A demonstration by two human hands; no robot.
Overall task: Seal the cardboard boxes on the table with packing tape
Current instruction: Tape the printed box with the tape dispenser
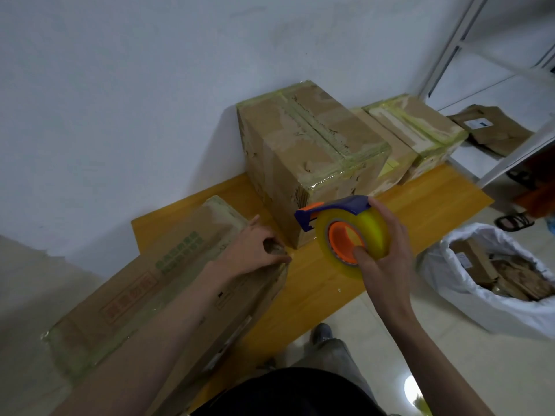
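A long flat cardboard box [156, 283] lies on the left of the wooden table [426, 202]. My left hand [255, 250] rests on its far right corner, with the fingers curled over the box edge. My right hand [384, 253] holds a tape dispenser [345, 229] above the table beside that corner; it has a blue and orange frame and carries a yellowish clear tape roll. My thumb presses into the roll's orange core. A tall taped box [312, 157] stands behind the dispenser. Another taped box [420, 130] sits further right.
A white wall runs behind the table. A white bag [468, 298] of cardboard scraps stands on the floor at the right. White shelving [510, 157] with flattened cardboard is at the far right, and sandals lie on the floor beside it.
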